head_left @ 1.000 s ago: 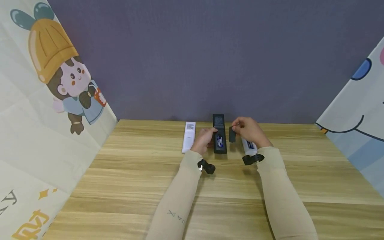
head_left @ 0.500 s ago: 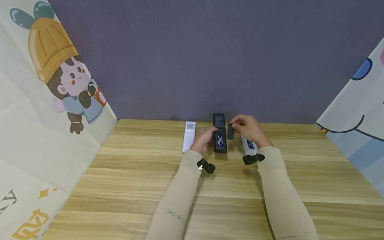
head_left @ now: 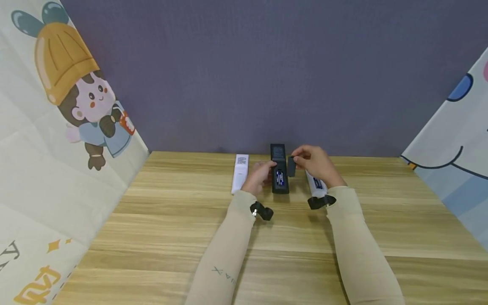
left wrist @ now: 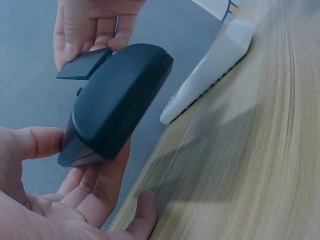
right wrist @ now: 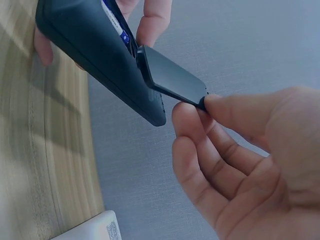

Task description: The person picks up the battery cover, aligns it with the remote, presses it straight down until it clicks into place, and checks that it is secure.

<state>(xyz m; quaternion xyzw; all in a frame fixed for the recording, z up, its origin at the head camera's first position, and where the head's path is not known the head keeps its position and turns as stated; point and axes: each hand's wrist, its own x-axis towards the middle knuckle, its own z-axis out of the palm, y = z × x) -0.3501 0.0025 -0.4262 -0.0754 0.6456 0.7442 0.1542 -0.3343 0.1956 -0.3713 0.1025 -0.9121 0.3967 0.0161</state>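
Note:
My left hand [head_left: 259, 177] grips a black remote control [head_left: 279, 169] by its side, thumb on the back and fingers beneath. The back faces up and its battery compartment is uncovered, with blue-and-silver batteries [head_left: 280, 178] inside. Between thumb and fingertips, my right hand [head_left: 318, 164] pinches the black battery cover [head_left: 291, 167] by one end. In the right wrist view the cover [right wrist: 172, 77] is tilted close beside the remote [right wrist: 95, 55]; whether they touch I cannot tell. The left wrist view shows the remote [left wrist: 117, 97] raised above the table.
A white remote [head_left: 240, 173] lies back-up on the wooden table [head_left: 183, 237], left of my left hand. Another white remote [head_left: 317, 185], its blue batteries exposed, lies partly hidden under my right hand and wrist. A grey-purple panel [head_left: 244, 76] stands along the table's far edge.
My right hand has moved slightly left with the battery cover, bringing it nearer the black remote. The left hand and the remote have barely moved.

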